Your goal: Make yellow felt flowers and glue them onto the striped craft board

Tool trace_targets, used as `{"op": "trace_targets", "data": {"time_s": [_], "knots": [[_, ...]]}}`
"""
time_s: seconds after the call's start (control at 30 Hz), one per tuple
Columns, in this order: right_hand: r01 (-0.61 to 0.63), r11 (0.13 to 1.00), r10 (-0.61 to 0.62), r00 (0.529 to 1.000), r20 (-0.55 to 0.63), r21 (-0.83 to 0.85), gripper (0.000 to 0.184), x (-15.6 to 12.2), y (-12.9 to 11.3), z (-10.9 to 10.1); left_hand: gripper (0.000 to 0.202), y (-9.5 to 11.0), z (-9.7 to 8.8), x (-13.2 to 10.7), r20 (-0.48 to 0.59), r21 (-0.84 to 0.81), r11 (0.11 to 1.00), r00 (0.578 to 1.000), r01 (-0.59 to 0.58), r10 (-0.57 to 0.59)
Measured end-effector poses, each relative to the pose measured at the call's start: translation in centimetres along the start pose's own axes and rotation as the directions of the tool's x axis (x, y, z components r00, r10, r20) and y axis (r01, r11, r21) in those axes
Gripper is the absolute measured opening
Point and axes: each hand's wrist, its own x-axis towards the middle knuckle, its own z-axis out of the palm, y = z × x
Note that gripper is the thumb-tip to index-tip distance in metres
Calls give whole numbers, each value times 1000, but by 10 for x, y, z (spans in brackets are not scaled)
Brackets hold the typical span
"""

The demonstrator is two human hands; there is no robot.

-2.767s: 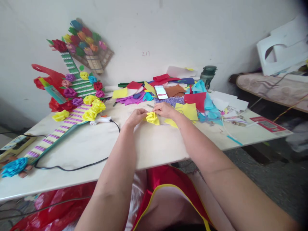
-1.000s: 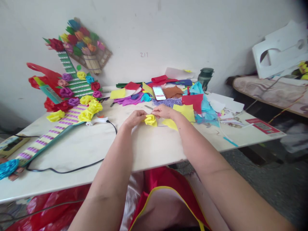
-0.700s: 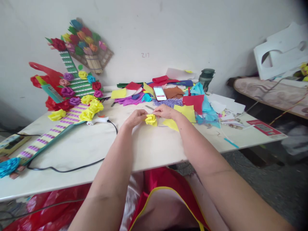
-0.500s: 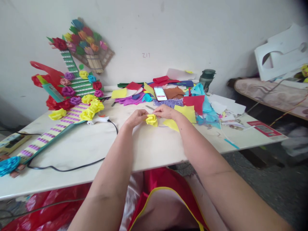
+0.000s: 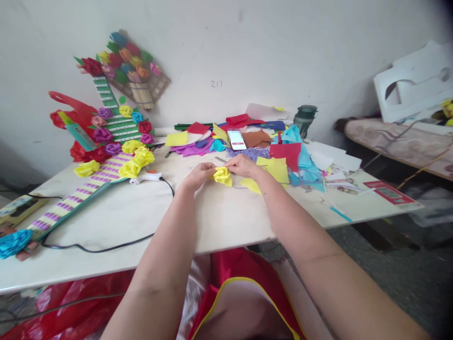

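Observation:
A ruffled yellow paper flower [image 5: 222, 176] is held just above the white table, between my two hands. My left hand [image 5: 201, 176] is closed with its fingertips at the flower's left edge. My right hand [image 5: 242, 165] pinches at the flower's upper right side, its fingertips partly hidden. Just behind the fingers a thin grey metal blade [image 5: 221, 160] shows; I cannot tell whether the right hand touches it. Yellow sheets [image 5: 276, 169] lie under and beside my right wrist.
A guitar-shaped piece with paper flowers [image 5: 122, 126] stands left, near a white glue gun [image 5: 146, 177] with a black cord. Behind my hands are coloured sheets [image 5: 193, 148], purple yarn [image 5: 249, 154] and a phone [image 5: 236, 140]. A dark bottle [image 5: 304, 120] stands at the back right.
The right-hand fingers have shifted slightly at the flower's edge, and the flower has turned a little. The whole view has tilted slightly; both hands keep the flower in the same place.

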Motion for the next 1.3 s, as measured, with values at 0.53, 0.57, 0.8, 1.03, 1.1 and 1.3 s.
{"op": "trace_targets", "data": {"time_s": [0.53,0.57,0.8,1.03,1.1,1.3], "knots": [[60,998,-61,995,-75,-21,23,0,-3,3,16,-1,5,2,-119,-188,979,987,80,-104],[61,998,-62,995,-82,-19,23,0,-3,4,15,-1,5,2,-111,-177,981,989,80,-101],[72,997,-73,991,-109,-11,22,0,-5,5,15,-1,0,1,-40,-87,996,999,-4,0],[-8,988,4,1000,25,157,26,-1,3,5,16,3,4,0,-23,60,997,998,-48,50],[-36,976,17,996,92,214,28,-2,5,3,17,5,6,-1,-25,113,992,998,-57,60],[-75,939,15,984,179,336,26,-3,7,0,20,11,10,-1,-36,227,972,996,-68,78]]}}
